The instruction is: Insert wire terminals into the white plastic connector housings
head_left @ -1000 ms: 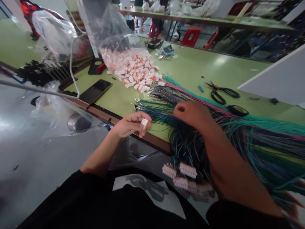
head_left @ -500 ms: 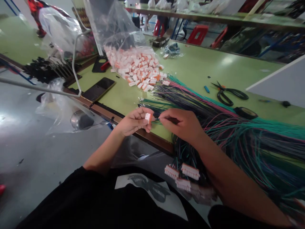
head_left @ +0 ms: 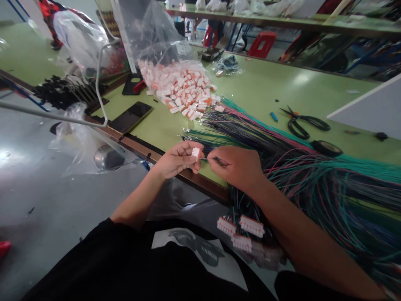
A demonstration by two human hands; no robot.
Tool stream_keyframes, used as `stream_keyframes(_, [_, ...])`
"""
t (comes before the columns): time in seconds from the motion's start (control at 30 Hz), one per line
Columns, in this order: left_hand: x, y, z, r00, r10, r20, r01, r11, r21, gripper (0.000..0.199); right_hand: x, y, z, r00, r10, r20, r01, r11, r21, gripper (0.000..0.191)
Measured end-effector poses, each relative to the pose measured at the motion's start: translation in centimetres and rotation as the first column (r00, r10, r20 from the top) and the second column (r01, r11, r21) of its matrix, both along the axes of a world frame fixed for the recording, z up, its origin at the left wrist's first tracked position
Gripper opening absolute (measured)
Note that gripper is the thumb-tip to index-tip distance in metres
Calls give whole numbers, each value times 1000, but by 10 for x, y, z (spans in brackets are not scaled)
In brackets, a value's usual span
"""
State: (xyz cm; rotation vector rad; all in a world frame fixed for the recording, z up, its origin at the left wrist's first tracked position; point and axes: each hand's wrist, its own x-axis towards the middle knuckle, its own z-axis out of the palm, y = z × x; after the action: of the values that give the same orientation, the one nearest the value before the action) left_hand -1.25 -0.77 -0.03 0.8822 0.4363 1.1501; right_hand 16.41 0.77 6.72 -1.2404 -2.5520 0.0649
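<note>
My left hand (head_left: pixel 180 159) pinches a small white and orange connector housing (head_left: pixel 196 154) between thumb and fingers, just past the table's front edge. Close beside it on the right, my right hand (head_left: pixel 236 167) is closed with a dark wire (head_left: pixel 221 161) in its fingers; the wire's tip is too small to make out. Behind both hands lie bundles of green, black and pink wires (head_left: pixel 250 125), their bare ends toward the left. Wired connectors (head_left: pixel 251 226) hang below my right forearm at the table edge.
A clear bag spills a heap of loose connector housings (head_left: pixel 188 90) on the green table (head_left: pixel 260 83). A phone (head_left: pixel 131 117) lies left of it. Scissors (head_left: pixel 303 122) and a tape roll (head_left: pixel 326 148) lie to the right. A bent metal rod (head_left: pixel 99 79) crosses the left side.
My right hand has turned and curled its fingers more tightly. My left hand keeps its hold on the connector housing, almost unmoved. The view has shifted slightly.
</note>
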Motion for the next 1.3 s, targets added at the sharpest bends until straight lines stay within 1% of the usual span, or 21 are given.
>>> stream_keyframes(0.23, [0, 0, 0, 1000, 4, -13, -4, 1000, -9, 31, -2, -1, -1, 1000, -19, -6, 19, 999, 32, 26])
stream_keyframes(0.4, [2, 0, 1, 1000, 21, -5, -21, 1000, -2, 31, -3, -1, -1, 998, -51, 32, 50, 998, 33, 26])
stream_keyframes(0.53, [5, 0, 0, 998, 49, -33, -50, 999, -6, 33, -3, -2, -1, 996, -66, 56, 64, 997, 41, 25])
stream_keyframes(0.63, [7, 0, -2, 996, 64, -58, -65, 998, -9, 36, -4, -2, -4, 996, -60, 67, 56, 997, 52, 24])
stream_keyframes(0.77, [7, 1, -5, 994, 76, -79, -77, 997, -8, 37, -5, -2, -9, 998, -18, 68, 14, 998, 57, 25])
stream_keyframes(0.93, [6, 1, -6, 991, 79, -104, -82, 996, -27, 39, -6, -2, -13, 996, -31, 88, 27, 999, 45, 27])
stream_keyframes(1.17, [7, 0, -6, 991, 64, -114, -69, 996, -48, 41, -9, -2, -17, 998, -50, 29, 52, 998, -36, 24])
stream_keyframes(1.3, [8, 0, -6, 989, 76, -129, -85, 994, -69, 39, -9, -1, -15, 998, -62, 17, 63, 992, -110, 23])
